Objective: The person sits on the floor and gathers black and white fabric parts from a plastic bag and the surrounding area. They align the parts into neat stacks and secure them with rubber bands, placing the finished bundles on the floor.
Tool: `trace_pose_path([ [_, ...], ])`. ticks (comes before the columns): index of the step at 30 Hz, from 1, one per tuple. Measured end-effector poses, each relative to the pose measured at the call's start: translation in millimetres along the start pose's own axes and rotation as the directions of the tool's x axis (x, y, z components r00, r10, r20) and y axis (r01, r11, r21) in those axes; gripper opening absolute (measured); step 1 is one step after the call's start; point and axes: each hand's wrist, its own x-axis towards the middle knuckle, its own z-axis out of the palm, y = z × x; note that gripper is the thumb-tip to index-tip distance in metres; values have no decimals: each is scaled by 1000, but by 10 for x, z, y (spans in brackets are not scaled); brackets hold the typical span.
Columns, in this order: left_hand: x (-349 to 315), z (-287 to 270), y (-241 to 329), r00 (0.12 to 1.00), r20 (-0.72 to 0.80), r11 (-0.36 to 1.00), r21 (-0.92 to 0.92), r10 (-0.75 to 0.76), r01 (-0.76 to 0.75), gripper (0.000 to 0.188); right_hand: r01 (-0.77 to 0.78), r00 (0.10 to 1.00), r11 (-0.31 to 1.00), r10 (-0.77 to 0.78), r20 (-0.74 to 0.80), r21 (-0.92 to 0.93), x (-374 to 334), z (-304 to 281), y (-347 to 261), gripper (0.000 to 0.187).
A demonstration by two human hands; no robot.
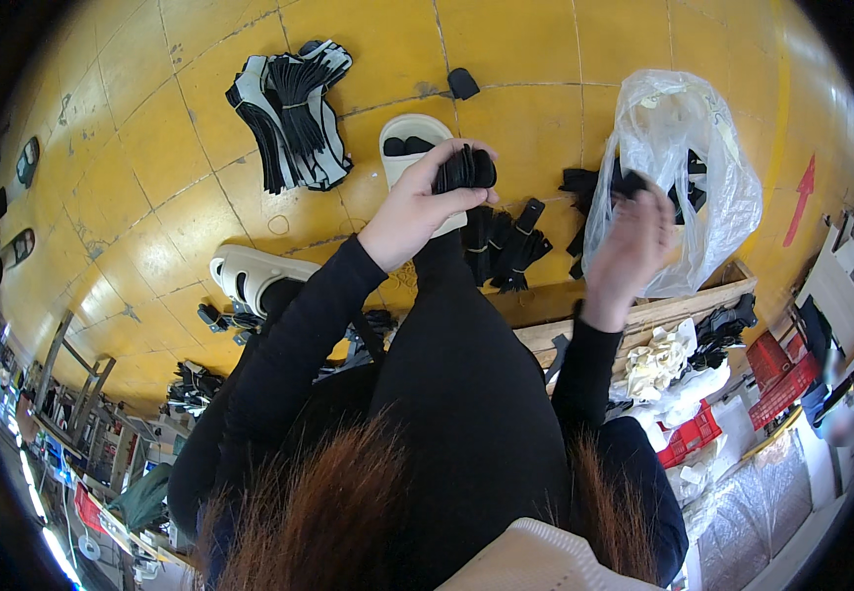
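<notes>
My left hand [427,204] is closed around a small stack of flat black pieces with rounded ends [464,169], held above my sandalled foot. Blurred by motion, my right hand [633,241] is at the near-left side of a clear plastic bag [732,197]. A black piece [628,184] shows right at its fingertips; whether the fingers grip it I cannot tell. More black pieces show within the bag, partly hidden by its plastic. Between my hands, bundles of black strips [517,241] lie on the floor.
A tied bundle of black and grey-white pieces [294,113] lies at the far left. One black piece [462,84] is alone on the yellow floor. At the right are a wooden plank edge [663,323] and red crates [691,433]. More black bundles [193,386] lie left of my legs.
</notes>
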Motion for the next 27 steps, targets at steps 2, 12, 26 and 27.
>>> trace_pose_path([
  [2,22,-37,-41,1000,24,997,-76,9,-7,43,57,978,998,-62,-199,-30,323,-537,132,11],
  [12,27,-143,22,997,83,989,-147,-3,15,22,-254,967,730,186,-173,-634,1106,-2344,1660,31],
  [26,32,-254,19,995,49,869,-484,-92,104,30,212,873,899,-350,-340,-383,550,-653,98,19],
  [27,55,-289,7,993,54,853,-509,-103,116,29,322,863,791,-471,-182,-521,453,-465,-39,18],
])
